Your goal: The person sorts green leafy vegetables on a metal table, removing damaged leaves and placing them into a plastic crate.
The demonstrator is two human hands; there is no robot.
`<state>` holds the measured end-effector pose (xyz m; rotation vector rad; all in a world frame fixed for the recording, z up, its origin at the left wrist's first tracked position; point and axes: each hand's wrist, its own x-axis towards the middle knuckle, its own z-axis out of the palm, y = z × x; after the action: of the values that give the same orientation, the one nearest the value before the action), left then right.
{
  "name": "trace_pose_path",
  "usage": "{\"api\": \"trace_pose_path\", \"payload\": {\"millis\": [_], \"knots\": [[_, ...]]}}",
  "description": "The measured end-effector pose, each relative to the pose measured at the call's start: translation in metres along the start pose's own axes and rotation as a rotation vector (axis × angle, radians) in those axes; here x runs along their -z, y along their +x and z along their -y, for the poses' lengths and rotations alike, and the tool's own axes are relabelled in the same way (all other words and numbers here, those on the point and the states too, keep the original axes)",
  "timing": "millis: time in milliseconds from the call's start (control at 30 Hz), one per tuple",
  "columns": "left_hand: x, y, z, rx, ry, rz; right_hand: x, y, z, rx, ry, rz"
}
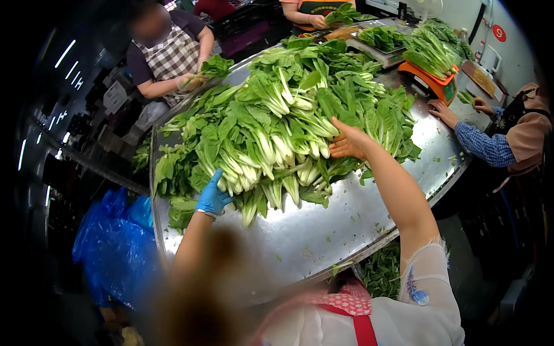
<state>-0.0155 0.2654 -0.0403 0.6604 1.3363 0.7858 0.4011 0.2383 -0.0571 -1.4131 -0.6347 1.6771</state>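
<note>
A large heap of leafy greens with white stalks [277, 142] lies on a metal table [303, 242], most of the nearer stalk ends facing me. My left hand [213, 195], in a blue glove, is at the heap's near left edge beside the stalk ends, fingers apart. At the heap's right side is my right hand [348, 140], bare, with its thumb raised and its palm turned towards the stalks. Both hands border the heap from opposite sides, and neither is closed around a bunch. Whether the fingertips press on the stalks cannot be told.
An orange scale [442, 88] bearing greens stands at the right back, near a co-worker's hand [444, 113]. Another scale [376, 54] is further back. Two co-workers across the table hold greens. Blue plastic bags [114, 246] hang left of the table. Leaf scraps dot the metal.
</note>
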Motion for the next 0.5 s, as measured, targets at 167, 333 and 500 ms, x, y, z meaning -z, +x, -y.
{"api": "trace_pose_path", "payload": {"millis": [167,333,500], "knots": [[0.014,0.030,-0.005,0.063,0.071,0.102,-0.034,-0.005,0.020,-0.039,-0.263,0.063],[0.020,0.029,-0.033,0.204,0.146,0.122,-0.059,-0.009,0.030,-0.065,-0.231,0.082],[-0.010,0.024,-0.029,0.131,0.121,0.203,-0.057,-0.006,0.016,-0.080,-0.138,0.030]]}}
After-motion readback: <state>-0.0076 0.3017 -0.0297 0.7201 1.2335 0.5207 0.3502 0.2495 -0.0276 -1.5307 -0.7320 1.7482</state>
